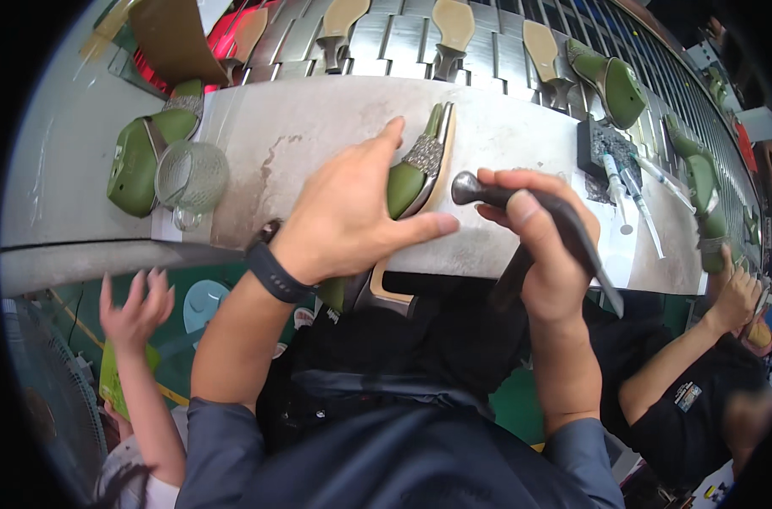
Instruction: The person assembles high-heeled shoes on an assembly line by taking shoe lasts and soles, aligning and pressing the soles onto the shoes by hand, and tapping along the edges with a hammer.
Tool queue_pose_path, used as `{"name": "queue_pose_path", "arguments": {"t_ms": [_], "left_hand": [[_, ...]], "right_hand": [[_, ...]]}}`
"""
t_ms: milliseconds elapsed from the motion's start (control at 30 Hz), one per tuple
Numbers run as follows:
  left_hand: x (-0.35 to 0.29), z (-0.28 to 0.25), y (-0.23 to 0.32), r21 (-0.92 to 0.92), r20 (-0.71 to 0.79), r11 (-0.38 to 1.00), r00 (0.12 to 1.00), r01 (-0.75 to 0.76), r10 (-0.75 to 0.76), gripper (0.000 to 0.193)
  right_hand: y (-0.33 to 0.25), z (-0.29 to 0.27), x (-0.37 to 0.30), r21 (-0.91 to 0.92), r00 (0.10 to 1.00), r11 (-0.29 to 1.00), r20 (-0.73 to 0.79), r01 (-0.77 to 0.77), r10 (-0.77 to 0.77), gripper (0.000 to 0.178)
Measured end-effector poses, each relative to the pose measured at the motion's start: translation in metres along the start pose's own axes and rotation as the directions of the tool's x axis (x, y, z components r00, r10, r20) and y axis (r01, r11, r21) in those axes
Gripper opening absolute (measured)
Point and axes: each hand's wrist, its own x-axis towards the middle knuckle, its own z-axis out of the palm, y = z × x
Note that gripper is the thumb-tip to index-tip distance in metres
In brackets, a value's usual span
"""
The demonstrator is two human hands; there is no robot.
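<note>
Gripping a dark metal hammer (576,231), the right hand (552,267) sits to the right of the middle shoe (407,185), the hammer's round face apart from that shoe's tan edge. The left hand (343,208) is spread wide, thumb stretched out, just left of the shoe and partly in front of it; I cannot tell whether it touches. A green-and-tan piece shows nearer than the shoe, below the left palm, too hidden to say whether it belongs to it. As for progress, the shoe lies on the bench (504,136) with its glittery band over the green form and the tan sole along its right side, so those parts look already brought together; whether the sole is firmly fixed does not show, and some hammering may be left. The bench's near edge runs close below the shoe, so room that way is tight. Bare surface lies left of it, up to a glass mug (191,180) and another green shoe (148,157), and right of it, up to a black block (602,144) and syringes (630,188). Beyond it, past the bench's far edge, a slatted metal conveyor (403,47) carries tan soles (453,25).
</note>
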Motion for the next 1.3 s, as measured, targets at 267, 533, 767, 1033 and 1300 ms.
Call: {"name": "queue_pose_path", "arguments": {"t_ms": [267, 533, 767, 1033, 1300], "left_hand": [[0.012, 0.013, 0.011, 0.034, 0.084, 0.997, 0.994, 0.073, -0.075, 0.087], [0.019, -0.007, 0.001, -0.096, -0.001, 0.995, 1.000, 0.019, -0.019, 0.087], [0.007, -0.071, 0.047, -0.116, -0.367, 0.863, 0.829, -0.491, 0.422, 0.101], [0.010, -0.041, 0.064, -0.229, -0.399, 0.832, 0.828, -0.506, 0.394, 0.076], [0.007, -0.029, 0.062, -0.150, -0.371, 0.825, 0.804, -0.545, 0.464, 0.075]], "right_hand": [[0.012, 0.001, 0.076, -0.064, 0.995, 0.993, -0.002, -0.095, 0.095, 0.022], [0.063, -0.014, 0.104, -0.044, 0.973, 0.977, -0.109, -0.207, 0.201, 0.024], [0.044, -0.009, 0.051, 0.016, 0.977, 0.980, -0.075, -0.198, 0.198, 0.022], [-0.080, 0.019, -0.029, 0.099, 0.862, 0.861, 0.048, 0.499, -0.505, 0.044], [-0.132, 0.019, -0.018, -0.254, 0.948, 0.939, 0.275, 0.233, -0.160, 0.053]]}}
